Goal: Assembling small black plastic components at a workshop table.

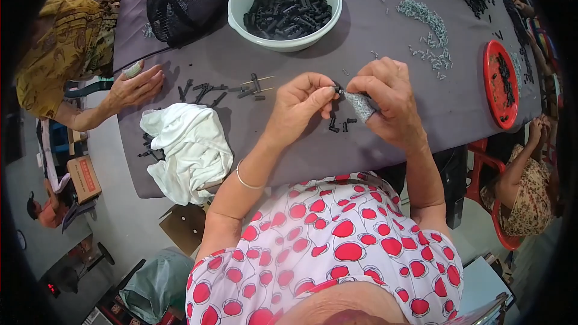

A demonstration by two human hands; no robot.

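Note:
Over the near middle of the table, my left hand [304,105] pinches a small black plastic part [338,92] between thumb and forefinger. Close against it, my right hand [391,99] is closed, its fingertips beside the part. A grey speckled, wrap-like piece [360,107] lies along the right fingers; whether it is worn or held I cannot tell. Below my hands are a few loose black parts [333,124]. More black parts [205,91] lie to the left, near two thin wooden sticks [264,90].
A white bowl [236,21] of black parts stands at the back, beside a black mesh bag [186,3]. A white cloth [186,153] is at left. Grey pieces [430,21] and a red tray [490,93] lie right. A co-worker's hand [135,90] rests at left.

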